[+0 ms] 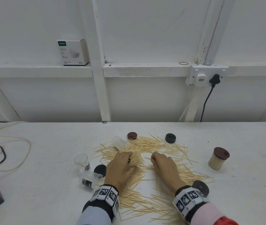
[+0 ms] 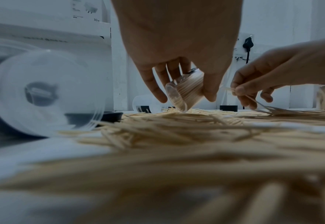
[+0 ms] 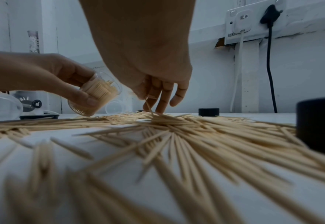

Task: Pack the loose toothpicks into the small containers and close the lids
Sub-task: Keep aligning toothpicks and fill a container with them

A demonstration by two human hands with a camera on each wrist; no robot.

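Toothpicks (image 1: 147, 143) lie strewn over the counter (image 1: 48, 184). Left hand (image 1: 121, 168) grips a tilted, nearly full jar (image 3: 96, 94); right hand (image 1: 164, 166) pinches a few picks. They look light, stiff and sharp-tipped: best taken mid-length, in aligned bundles.

The toothpick pile (image 1: 147, 168) is the landmark. Beyond it a brown lid (image 1: 132, 135), a black lid (image 1: 170, 138) and a tipped clear jar (image 1: 118, 142) crowd the edge. Left of it stand an upright jar (image 1: 82, 160), a fallen jar (image 1: 89, 180) and another black lid (image 1: 100, 170). Right of it, bare table (image 1: 245, 184) surrounds a filled jar (image 1: 218, 159).
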